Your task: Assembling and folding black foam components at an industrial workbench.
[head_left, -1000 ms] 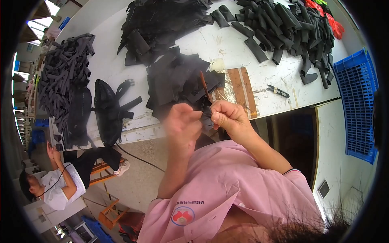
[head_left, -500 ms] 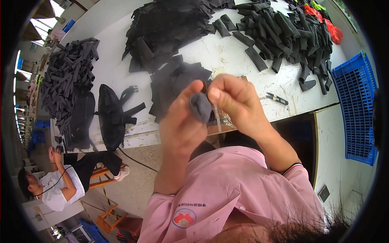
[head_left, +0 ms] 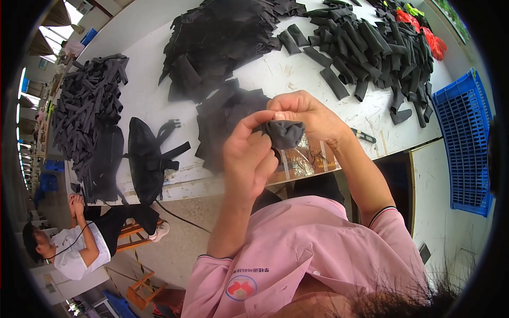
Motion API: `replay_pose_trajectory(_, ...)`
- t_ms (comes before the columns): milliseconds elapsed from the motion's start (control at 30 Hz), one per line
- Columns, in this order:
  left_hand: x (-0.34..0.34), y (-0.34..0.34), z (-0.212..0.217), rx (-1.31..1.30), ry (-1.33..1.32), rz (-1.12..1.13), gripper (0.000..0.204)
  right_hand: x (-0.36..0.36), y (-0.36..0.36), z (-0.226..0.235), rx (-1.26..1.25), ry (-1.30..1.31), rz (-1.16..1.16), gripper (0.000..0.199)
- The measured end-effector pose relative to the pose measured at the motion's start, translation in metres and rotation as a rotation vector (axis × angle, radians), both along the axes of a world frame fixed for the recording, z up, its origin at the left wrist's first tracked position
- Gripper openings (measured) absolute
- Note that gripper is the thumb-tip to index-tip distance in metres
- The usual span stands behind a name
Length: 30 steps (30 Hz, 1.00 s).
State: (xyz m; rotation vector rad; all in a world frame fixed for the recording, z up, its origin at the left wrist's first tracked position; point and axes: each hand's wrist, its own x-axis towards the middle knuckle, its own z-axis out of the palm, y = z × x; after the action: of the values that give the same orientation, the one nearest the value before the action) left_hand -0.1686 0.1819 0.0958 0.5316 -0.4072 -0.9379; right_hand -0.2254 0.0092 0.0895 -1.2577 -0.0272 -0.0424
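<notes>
Above the near edge of the white table, both my hands grip a small dark grey fabric piece (head_left: 287,134), which is bunched, with folds showing on its right end. My left hand (head_left: 248,153) is closed round its left part, the index finger and thumb pinching its upper edge. From the other side my right hand (head_left: 303,109) pinches the same edge, its thumb meeting the left fingertips. Just beyond my left hand lies a stack of flat dark fabric pieces (head_left: 220,114). Thread snips (head_left: 365,135) rest on the table beside my right forearm.
A large heap of black fabric (head_left: 212,42) and a pile of dark fabric tubes (head_left: 366,47) cover the far table (head_left: 275,74). Narrow dark strips (head_left: 87,100) and a black strapped bag (head_left: 145,159) lie left. A blue crate (head_left: 463,143) stands right; another person (head_left: 79,244) sits lower left.
Both hands have shifted slightly right with the fabric piece. It has turned, so its folded end now points right, and my fingertips have come together on its upper edge.
</notes>
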Motion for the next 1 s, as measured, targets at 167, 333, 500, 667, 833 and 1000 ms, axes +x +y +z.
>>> replay_pose_trajectory(167,0.010,-0.004,-0.021,0.119,0.428,-0.070,0.030,0.000,0.019,-0.017,0.056,0.162,-0.072,0.029)
replay_pose_trajectory(333,0.016,-0.005,-0.032,-0.225,0.802,-0.242,0.033,-0.005,0.015,-0.013,-0.112,0.168,-0.145,0.030)
replay_pose_trajectory(500,0.010,-0.001,-0.031,-0.066,0.698,-0.174,0.034,-0.003,0.010,-0.017,-0.106,0.118,-0.078,0.029)
replay_pose_trajectory(667,0.002,0.000,-0.021,0.592,-0.183,0.247,0.043,-0.005,0.019,-0.044,0.083,0.142,-0.166,0.028)
replay_pose_trajectory(833,0.014,-0.006,0.008,0.468,-1.007,0.431,0.027,-0.012,0.019,-0.019,-0.310,0.107,-0.389,0.034)
replay_pose_trajectory(1000,0.008,-0.004,0.007,0.409,-0.896,0.582,0.012,-0.030,0.020,0.021,-1.064,-0.322,-0.424,0.038)
